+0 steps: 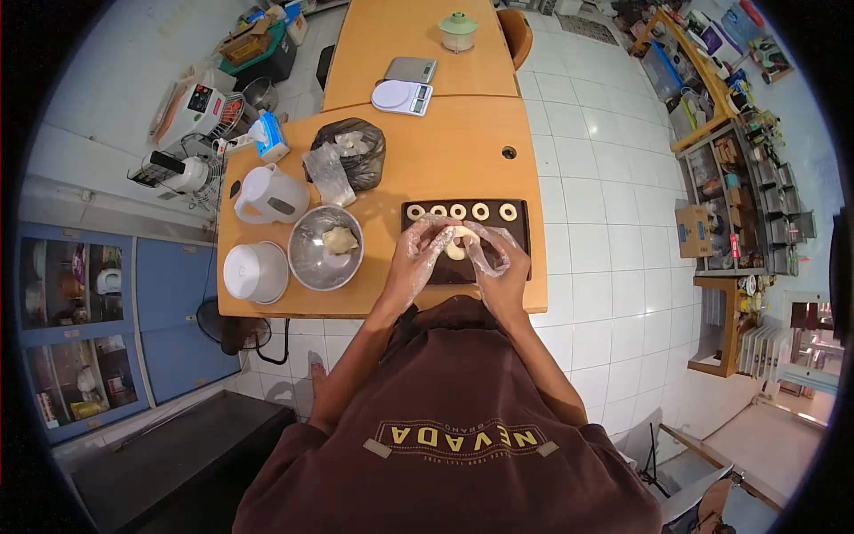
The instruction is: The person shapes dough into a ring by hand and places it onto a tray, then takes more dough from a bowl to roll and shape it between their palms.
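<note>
Both hands wear thin, floury clear gloves and meet over a dark baking tray [521, 222]. Between them is a ring of pale dough [457, 249]. My left hand [421, 258] grips the ring's left side with curled fingers. On the other side, my right hand [500, 267] pinches the ring's upper right. A row of several dough rings [480, 211] lies along the tray's far edge. To the left, a steel bowl [302, 258] holds a lump of dough [340, 240].
Left of the bowl are a white tub [253, 274] and a white pitcher [271, 196]. Behind it sits a black plastic bag [365, 165]. A white scale [400, 96], a grey scale [411, 69] and a green-lidded container [458, 34] stand farther back on the table [454, 142].
</note>
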`<action>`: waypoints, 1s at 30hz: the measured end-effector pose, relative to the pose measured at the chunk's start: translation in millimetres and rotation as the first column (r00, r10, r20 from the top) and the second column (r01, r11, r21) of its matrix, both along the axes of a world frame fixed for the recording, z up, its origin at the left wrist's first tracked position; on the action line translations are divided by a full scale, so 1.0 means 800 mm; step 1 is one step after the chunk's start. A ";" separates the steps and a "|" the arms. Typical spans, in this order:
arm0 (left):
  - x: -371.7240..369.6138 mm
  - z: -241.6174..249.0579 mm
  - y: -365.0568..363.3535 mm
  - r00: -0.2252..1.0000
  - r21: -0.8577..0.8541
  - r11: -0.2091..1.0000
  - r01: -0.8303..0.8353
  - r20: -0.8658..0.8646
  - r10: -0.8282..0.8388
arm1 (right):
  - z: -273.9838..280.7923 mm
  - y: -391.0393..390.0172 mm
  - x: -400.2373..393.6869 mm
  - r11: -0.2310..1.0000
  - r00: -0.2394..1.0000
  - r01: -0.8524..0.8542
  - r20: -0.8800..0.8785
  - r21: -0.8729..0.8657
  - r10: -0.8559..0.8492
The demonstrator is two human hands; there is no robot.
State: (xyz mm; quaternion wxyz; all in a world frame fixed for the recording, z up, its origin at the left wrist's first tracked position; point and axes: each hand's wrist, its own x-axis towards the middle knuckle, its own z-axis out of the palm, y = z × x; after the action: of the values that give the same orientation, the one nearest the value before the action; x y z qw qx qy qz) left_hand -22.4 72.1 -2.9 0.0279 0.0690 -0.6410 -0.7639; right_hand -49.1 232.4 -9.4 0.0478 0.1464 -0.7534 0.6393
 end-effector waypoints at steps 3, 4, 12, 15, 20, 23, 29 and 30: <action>0.000 -0.007 -0.004 0.998 -0.036 0.998 0.049 0.047 -0.047 | 0.015 0.001 -0.002 0.992 0.998 -0.058 -0.011 0.108 0.060; 0.001 -0.006 -0.004 0.998 -0.040 0.998 0.050 0.036 -0.049 | 0.022 0.003 -0.002 0.983 0.996 -0.086 -0.008 0.161 0.089; -0.001 -0.016 -0.015 0.994 -0.358 0.932 0.060 -0.060 -0.087 | 0.009 0.009 -0.002 0.952 0.984 -0.060 -0.145 0.300 0.108; 0.000 -0.012 -0.008 0.999 -0.161 0.986 0.041 -0.026 -0.046 | 0.014 0.004 -0.001 0.974 0.996 -0.048 -0.066 0.221 0.064; -0.002 -0.003 0.000 0.997 -0.029 0.998 0.063 -0.048 -0.065 | -0.011 0.006 -0.003 0.984 0.949 -0.054 0.297 -0.168 0.103; -0.004 -0.002 -0.002 0.996 0.009 0.996 0.089 -0.032 -0.089 | -0.012 0.007 0.000 0.950 0.867 0.008 0.475 -0.311 0.149; -0.004 -0.015 0.000 1.000 0.010 1.000 -0.022 0.006 0.022 | -0.004 0.005 0.003 0.881 0.838 0.080 0.510 -0.466 0.194; -0.005 -0.015 0.002 0.999 0.027 0.999 -0.037 0.029 0.036 | -0.003 0.004 0.005 0.897 0.858 0.061 0.482 -0.438 0.177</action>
State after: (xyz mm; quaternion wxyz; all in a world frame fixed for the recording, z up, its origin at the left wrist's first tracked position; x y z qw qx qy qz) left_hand -26.1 73.6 -14.6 0.0319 0.0920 -0.6293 -0.7710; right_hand -45.3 235.3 -12.0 -0.1415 -0.0195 -0.5702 0.8090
